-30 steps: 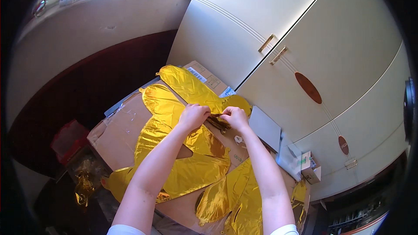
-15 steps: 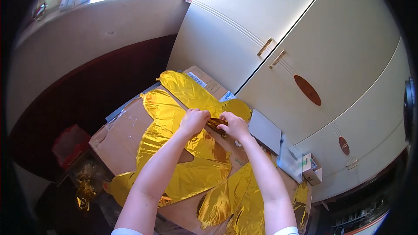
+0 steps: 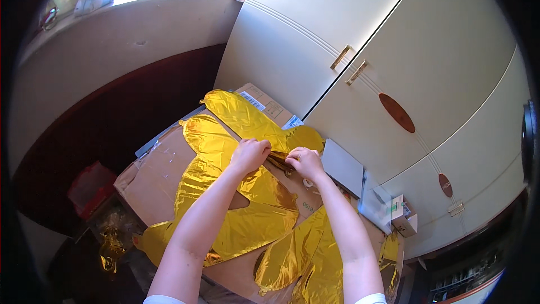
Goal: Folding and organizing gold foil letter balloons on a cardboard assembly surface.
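Observation:
A flat gold foil balloon (image 3: 242, 114) with rounded ends lies across the far side of the cardboard. My left hand (image 3: 250, 155) is closed on its near edge, fingers curled under and gripping the foil. Just to the right, my right hand (image 3: 306, 163) pinches the same edge between thumb and fingertips. A dark fold of foil shows between the two hands; its exact shape is partly hidden. Under and left of my left forearm spreads a second gold foil balloon (image 3: 205, 183). Another gold foil balloon (image 3: 318, 247) lies closer, partly beneath my right forearm.
The cardboard surface (image 3: 152, 183) carries a grey flat panel (image 3: 342, 168), a clear plastic container (image 3: 374, 205) and a small white box (image 3: 402, 214) at its right. A white wardrobe (image 3: 427, 39) stands behind. At left are a red container (image 3: 90, 188) and crumpled gold foil (image 3: 112, 247).
My right thumb and fingers have drawn together into a pinch at the foil edge. The left hand keeps its grip almost unmoved. The view has shifted slightly.

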Tool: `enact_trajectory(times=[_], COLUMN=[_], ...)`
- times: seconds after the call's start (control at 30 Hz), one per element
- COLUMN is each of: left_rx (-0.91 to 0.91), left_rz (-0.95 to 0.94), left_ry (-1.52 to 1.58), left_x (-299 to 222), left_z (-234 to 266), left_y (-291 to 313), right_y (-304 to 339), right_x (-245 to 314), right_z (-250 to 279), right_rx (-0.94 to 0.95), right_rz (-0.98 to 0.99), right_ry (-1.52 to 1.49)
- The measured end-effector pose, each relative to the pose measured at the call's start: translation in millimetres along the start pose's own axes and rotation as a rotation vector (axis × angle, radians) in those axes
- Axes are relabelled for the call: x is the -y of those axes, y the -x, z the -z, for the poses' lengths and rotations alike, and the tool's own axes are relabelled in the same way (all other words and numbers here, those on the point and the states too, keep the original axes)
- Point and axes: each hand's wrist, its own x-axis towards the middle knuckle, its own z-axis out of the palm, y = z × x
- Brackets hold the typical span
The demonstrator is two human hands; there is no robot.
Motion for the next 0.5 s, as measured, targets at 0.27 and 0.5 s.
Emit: enact_trajectory(times=[0.27,0.5], left_rx=[0.066,0.059], left_rz=[0.030,0.031], left_ry=[-0.022,-0.011], left_x=[-6,-3], left_z=[9,5], left_y=[2,1], right_y=[-3,-6], right_x=[9,17], right_z=[5,5], right_rx=[-0.012,-0.094], right_rz=[-0.107,-0.149], right_ry=[0.018,-0.031])
